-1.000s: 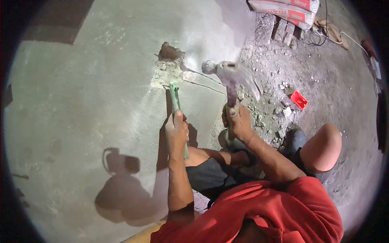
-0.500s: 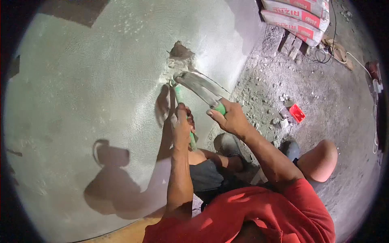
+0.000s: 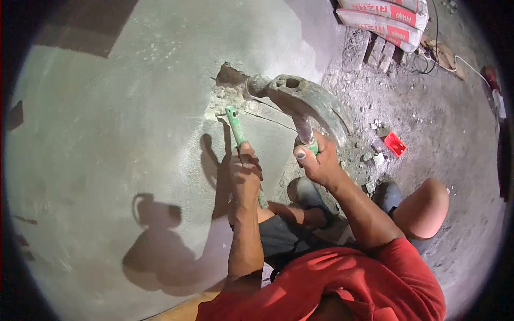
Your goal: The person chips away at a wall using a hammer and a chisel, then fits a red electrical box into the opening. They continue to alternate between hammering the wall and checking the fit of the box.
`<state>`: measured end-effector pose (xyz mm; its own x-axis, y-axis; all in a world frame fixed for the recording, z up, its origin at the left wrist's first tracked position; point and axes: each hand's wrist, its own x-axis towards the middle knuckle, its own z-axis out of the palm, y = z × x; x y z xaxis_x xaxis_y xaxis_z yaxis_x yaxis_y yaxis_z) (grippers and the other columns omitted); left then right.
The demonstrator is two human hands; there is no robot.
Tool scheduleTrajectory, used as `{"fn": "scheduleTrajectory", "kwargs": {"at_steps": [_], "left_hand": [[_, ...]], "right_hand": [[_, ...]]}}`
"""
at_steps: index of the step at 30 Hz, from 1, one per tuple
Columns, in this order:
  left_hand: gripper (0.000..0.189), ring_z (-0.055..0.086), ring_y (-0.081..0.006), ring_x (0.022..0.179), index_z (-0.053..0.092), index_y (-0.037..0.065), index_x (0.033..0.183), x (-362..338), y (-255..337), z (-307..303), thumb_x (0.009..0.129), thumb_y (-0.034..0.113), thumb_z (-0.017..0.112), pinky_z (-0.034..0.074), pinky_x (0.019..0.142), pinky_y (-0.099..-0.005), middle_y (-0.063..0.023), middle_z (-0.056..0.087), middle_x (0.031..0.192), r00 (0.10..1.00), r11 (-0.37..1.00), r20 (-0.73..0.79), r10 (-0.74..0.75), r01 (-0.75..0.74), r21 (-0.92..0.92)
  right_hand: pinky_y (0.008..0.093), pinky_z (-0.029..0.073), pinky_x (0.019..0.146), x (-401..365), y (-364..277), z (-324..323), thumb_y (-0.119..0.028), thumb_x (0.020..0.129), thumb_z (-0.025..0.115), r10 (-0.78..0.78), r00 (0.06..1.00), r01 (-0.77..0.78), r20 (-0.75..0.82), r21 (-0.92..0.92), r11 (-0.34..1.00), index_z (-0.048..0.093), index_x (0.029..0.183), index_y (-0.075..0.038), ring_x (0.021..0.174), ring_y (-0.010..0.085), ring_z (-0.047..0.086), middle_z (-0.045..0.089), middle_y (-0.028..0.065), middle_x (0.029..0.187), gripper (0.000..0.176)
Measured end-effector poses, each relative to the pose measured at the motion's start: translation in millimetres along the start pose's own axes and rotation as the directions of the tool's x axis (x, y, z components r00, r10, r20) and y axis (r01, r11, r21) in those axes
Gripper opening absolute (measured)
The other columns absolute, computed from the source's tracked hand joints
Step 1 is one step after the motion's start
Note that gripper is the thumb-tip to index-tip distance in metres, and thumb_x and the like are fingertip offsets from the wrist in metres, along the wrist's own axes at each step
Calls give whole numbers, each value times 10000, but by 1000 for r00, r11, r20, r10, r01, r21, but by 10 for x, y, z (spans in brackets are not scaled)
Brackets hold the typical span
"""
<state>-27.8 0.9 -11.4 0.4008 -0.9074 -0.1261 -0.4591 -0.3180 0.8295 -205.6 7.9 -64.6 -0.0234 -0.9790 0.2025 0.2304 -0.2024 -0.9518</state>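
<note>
Where its tip meets the chipped patch [image 3: 220, 105] below the hole [image 3: 230, 77] in the grey wall [image 3: 107, 134], the green chisel [image 3: 235, 127] stands slim and dusty, the fingers of the left hand [image 3: 245, 174] closed around its lower shaft. Just right, the fingers of the right hand [image 3: 317, 160] grip a grey claw hammer [image 3: 302, 99], head beside the hole. Farther right, a red box [image 3: 395, 144] lies among rubble [image 3: 369, 115].

This is looking like a building site, a raw room under construction: a grey plastered wall [image 3: 107, 134] is standing bare with a ragged hole [image 3: 230, 76] broken into it, and rubble [image 3: 369, 120] is lying scattered over the dusty floor [image 3: 455, 139]. Printed cement sacks [image 3: 383, 20] are sitting stacked on bricks [image 3: 377, 51] at the far end, with a cable [image 3: 461, 56] trailing beside them.
</note>
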Motion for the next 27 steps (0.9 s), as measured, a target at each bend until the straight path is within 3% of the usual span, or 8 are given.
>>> {"fn": "scheduleTrajectory", "kwargs": {"at_steps": [4, 7, 12, 15, 18, 22, 24, 27], "left_hand": [[385, 417, -98, 458, 520, 70, 798, 8, 52, -33, 988, 405, 504, 354, 431, -254, 4, 471, 625, 992, 970, 50, -119, 127, -209], [390, 412, -87, 461, 513, 77, 811, -12, 47, -28, 964, 436, 524, 348, 427, -245, 19, 456, 618, 993, 958, 79, -92, 110, -267], [377, 405, -89, 452, 515, 76, 838, 83, -192, -138, 979, 426, 512, 343, 421, -247, 21, 443, 607, 991, 959, 98, -86, 109, -261], [366, 403, -92, 448, 522, 79, 856, 171, -270, -166, 994, 417, 503, 345, 414, -255, 22, 432, 602, 990, 945, 143, 7, 40, -323], [370, 401, -93, 452, 522, 90, 879, 29, -200, -188, 992, 442, 519, 343, 411, -267, 25, 424, 601, 990, 939, 132, -38, 81, -334], [383, 378, -92, 449, 517, 110, 875, 177, -296, -187, 976, 478, 552, 310, 403, -255, 30, 401, 594, 988, 918, 73, -138, 156, -366], [395, 374, -91, 450, 505, 131, 847, 295, -455, -244, 961, 503, 573, 300, 399, -256, 30, 400, 592, 958, 827, 269, -96, 228, -514], [390, 401, -103, 462, 522, 134, 830, 505, -405, -239, 962, 498, 573, 318, 419, -264, 35, 410, 591, 902, 905, 414, -119, 270, -328]], "right_hand": [[325, 441, 597, -24, 419, 330, -455, 914, 637, -155, 986, 156, -62, 9, 988, 588, 845, -33, 629, 145, 514, 529, 19, 656, 430], [431, 484, 645, 147, 540, 446, -412, 904, 663, 164, 986, -160, 10, -179, 971, 610, 931, 31, 605, 310, 568, 611, 228, 684, 447], [368, 458, 577, 8, -4, 195, -416, 892, 661, 94, 996, -93, 4, -128, 987, 605, 861, 28, 594, 217, 561, 586, 136, 656, 448], [412, 467, 556, 28, 293, 257, -447, 893, 647, -446, 895, 443, 32, -198, 875, 585, 811, 13, 574, 297, 591, 573, 135, 620, 471], [444, 510, 646, 257, 347, 303, -448, 896, 658, 113, 987, -45, 118, -473, 880, 612, 874, 16, 657, 380, 624, 617, 186, 672, 466], [422, 537, 747, 323, -140, 211, -386, 848, 732, 239, 964, -158, 116, -470, 868, 674, 1037, -40, 900, 366, 661, 676, 202, 999, 399], [356, 491, 814, 114, -82, 273, -288, 883, 688, -443, 892, 412, -87, -245, 878, 629, 922, -33, 877, 206, 626, 650, 91, 868, 264], [313, 469, 796, 39, -86, 73, -221, 882, 670, -280, 960, 281, 32, -133, 950, 617, 937, -61, 846, 144, 552, 588, 26, 871, 177]]}}
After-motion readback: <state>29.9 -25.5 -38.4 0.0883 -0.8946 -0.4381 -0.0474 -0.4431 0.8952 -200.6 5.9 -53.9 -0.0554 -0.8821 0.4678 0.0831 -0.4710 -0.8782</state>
